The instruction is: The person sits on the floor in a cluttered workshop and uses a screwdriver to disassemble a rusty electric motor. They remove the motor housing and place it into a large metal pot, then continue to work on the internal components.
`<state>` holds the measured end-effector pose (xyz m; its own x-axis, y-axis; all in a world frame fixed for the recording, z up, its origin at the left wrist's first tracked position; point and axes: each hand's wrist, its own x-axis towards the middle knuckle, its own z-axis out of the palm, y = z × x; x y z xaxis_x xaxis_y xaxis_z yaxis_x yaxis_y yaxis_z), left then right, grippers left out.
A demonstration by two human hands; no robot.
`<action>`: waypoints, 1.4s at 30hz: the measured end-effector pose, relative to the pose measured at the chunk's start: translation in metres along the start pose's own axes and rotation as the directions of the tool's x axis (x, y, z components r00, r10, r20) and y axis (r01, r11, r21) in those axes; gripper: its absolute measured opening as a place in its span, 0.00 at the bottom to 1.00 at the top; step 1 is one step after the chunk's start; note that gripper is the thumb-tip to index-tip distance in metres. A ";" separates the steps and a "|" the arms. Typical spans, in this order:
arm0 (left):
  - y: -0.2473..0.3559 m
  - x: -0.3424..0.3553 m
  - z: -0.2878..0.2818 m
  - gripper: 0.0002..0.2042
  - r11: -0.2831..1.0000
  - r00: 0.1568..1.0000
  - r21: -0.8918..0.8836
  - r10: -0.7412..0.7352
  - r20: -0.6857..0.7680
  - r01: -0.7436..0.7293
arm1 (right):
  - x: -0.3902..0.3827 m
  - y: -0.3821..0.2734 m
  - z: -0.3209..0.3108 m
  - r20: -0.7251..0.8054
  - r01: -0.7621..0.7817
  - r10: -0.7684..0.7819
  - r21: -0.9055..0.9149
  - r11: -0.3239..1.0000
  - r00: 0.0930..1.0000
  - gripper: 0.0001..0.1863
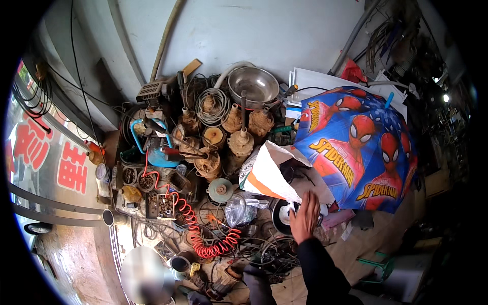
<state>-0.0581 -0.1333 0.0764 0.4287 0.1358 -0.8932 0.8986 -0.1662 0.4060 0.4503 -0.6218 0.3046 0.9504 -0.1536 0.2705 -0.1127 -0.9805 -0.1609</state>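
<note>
Head view: right hand [304, 219], fingers extended, sits at the near edge of a sack [267, 175]; I cannot tell whether it grips. Right lies an umbrella [356, 147], left a red hose [211, 250].

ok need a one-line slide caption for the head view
Right hand at the rim of an open white sack, between a blue cartoon-print umbrella and a coiled red hose.

White bag [262, 170], orange band [273, 192]; blue-red figured umbrella [333, 147]; sleeve [321, 269] seemingly black.
</note>
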 end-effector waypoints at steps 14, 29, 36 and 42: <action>0.000 0.030 0.031 0.23 0.990 0.998 0.124 0.066 0.012 -0.067 | -0.124 0.065 0.115 0.478 0.237 -0.207 -0.001 0.972 0.854 0.06; 0.042 0.007 0.057 0.21 0.971 0.996 0.222 0.092 -0.007 -0.088 | -0.001 0.037 0.049 0.156 0.213 -0.229 0.112 0.971 0.961 0.02; 0.045 -0.020 0.055 0.22 0.957 0.979 0.254 0.172 -0.106 -0.141 | -0.021 0.057 0.078 0.347 0.134 -0.159 0.097 0.986 0.924 0.06; 0.132 -0.048 0.085 0.20 0.998 0.999 -0.049 0.037 -0.014 -0.037 | 0.126 0.082 0.041 0.098 0.223 -0.232 0.092 0.970 0.968 0.07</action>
<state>0.0321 -0.2447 0.1567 0.4624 0.1430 -0.8751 0.8856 -0.1232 0.4478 0.5732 -0.7164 0.2864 0.9743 0.0907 0.2061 0.1294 -0.9746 -0.1830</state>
